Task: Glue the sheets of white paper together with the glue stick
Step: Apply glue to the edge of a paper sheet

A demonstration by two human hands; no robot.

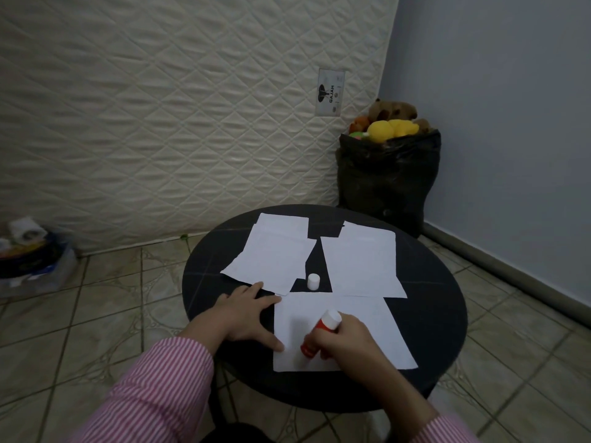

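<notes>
- Your right hand (347,342) is closed around the red glue stick (320,332), which tilts with its red end down on the near sheet (377,330) and its white end pointing up and away from you.
- Your left hand (248,314) lies flat and spread, holding nothing; its fingers (271,302) rest at the left edge of that near sheet, the rest of it on the round black table (447,314).
- The near sheet lies at the table's front, nearest you.
- The white cap (313,281) stands upright just beyond the near sheet, in the dark gap between two other lots of paper.
- Left of the cap lies a stack of overlapping sheets (275,251); right of it lies another sheet (361,260).
- Beyond the table, a black bag (387,177) holds soft toys (390,123) beside an upright quilted mattress (160,123).
</notes>
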